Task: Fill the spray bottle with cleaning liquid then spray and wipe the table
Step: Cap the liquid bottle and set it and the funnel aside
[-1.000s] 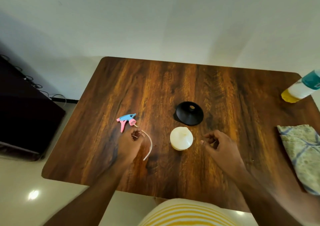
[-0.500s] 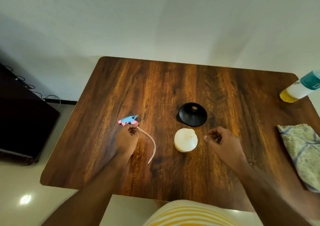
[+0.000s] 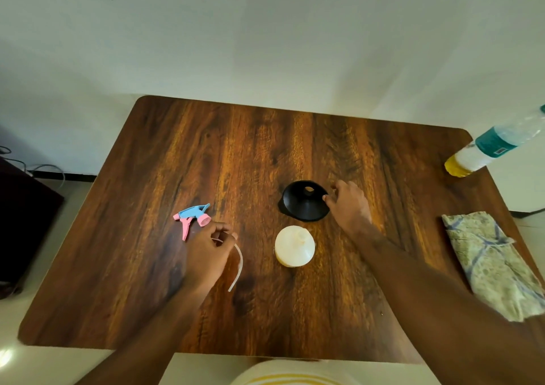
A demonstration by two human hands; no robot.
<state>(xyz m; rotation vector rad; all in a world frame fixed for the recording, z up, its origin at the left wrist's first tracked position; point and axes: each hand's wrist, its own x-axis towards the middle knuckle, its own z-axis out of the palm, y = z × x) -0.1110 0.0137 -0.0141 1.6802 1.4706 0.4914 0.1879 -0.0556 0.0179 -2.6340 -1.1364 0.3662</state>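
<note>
Right now the left hand (image 3: 206, 252) rests on the wooden surface (image 3: 182, 154) with its fingers curled loosely around the thin dip tube (image 3: 238, 269) of the spray head (image 3: 193, 216); the blue-and-pink head lies flat just beyond the knuckles, nozzle pointing away and to the right, trigger pointing back toward the person. Its tube curves from the fingers back toward the near edge, long axis running roughly near to far. Just to the right of that hand stands the spray bottle (image 3: 294, 247), upright, cap off, neck facing up. Beyond it the right hand (image 3: 348, 207) pinches the rim of the black funnel (image 3: 303, 202), fingertips closing on its right side; the funnel sits wide mouth down, spout up. Well to the right of that hand, a folded patterned cloth (image 3: 492, 263) lies along the right edge, and a bottle of yellow liquid (image 3: 477, 154) stands at the far right corner. Bare wood spreads beyond both hands to the far edge by the wall.
</note>
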